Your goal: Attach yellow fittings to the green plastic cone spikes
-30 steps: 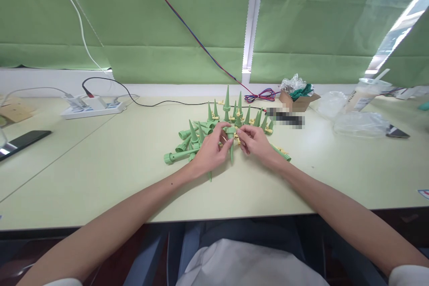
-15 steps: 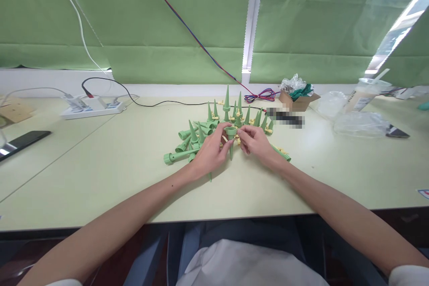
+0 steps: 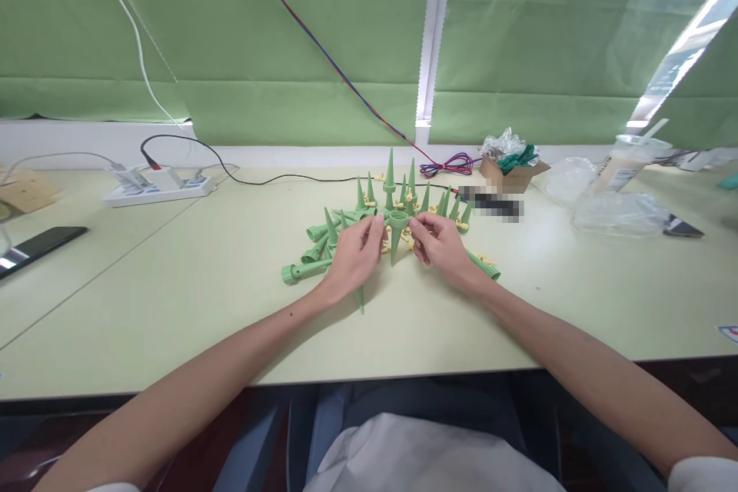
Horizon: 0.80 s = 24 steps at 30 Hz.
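A green plastic watering spike (image 3: 397,227) is between the two hands above the table (image 3: 519,323), its open round collar up and its point down, leaning slightly. The right hand (image 3: 441,246) pinches at the right side of the collar with thumb and forefinger, the other fingers curled in. The left hand (image 3: 357,252) has its thumb and fingers drawn close together just left of the collar; I cannot tell whether they grip it. On the far side, standing green spikes (image 3: 390,169) with small yellow valves (image 3: 463,226) form a cluster, and more green spikes (image 3: 308,270) lie to the left, near the left hand. Farther right are a cardboard box (image 3: 510,176) and a drink cup (image 3: 621,165); a white power strip (image 3: 173,194) lies far left.
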Each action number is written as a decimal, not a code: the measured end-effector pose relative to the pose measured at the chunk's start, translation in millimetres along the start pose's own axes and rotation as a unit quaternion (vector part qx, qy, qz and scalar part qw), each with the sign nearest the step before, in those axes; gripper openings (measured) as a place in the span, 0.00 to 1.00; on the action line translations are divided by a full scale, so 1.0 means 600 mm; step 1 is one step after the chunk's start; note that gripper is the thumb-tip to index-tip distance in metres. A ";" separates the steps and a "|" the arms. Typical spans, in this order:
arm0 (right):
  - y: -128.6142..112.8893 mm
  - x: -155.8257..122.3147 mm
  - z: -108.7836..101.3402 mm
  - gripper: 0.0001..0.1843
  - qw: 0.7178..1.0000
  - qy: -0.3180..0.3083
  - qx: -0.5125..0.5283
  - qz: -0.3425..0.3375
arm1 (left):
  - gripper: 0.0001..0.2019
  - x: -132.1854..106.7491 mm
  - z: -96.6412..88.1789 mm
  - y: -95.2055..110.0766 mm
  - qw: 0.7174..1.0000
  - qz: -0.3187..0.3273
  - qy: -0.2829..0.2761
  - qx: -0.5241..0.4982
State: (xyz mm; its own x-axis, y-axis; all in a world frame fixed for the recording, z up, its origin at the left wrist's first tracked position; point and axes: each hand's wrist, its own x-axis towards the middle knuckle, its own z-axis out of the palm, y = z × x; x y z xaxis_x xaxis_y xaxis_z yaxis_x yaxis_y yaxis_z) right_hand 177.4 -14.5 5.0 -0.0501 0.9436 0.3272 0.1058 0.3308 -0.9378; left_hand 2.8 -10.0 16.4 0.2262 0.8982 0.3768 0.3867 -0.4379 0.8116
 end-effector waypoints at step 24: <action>0.004 -0.002 -0.002 0.24 0.998 -0.020 -0.009 -0.055 | 0.36 0.005 -0.001 -0.006 0.981 -0.089 -0.141 -0.100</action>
State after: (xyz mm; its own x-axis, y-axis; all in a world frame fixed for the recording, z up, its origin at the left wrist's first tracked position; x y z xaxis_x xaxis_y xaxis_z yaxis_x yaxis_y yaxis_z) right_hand 178.7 -14.7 2.5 -0.1027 0.9005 0.4226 0.1146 0.4327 -0.8942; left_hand 1.6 -5.7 14.7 0.4207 0.9011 0.1050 0.2666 -0.2334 0.9351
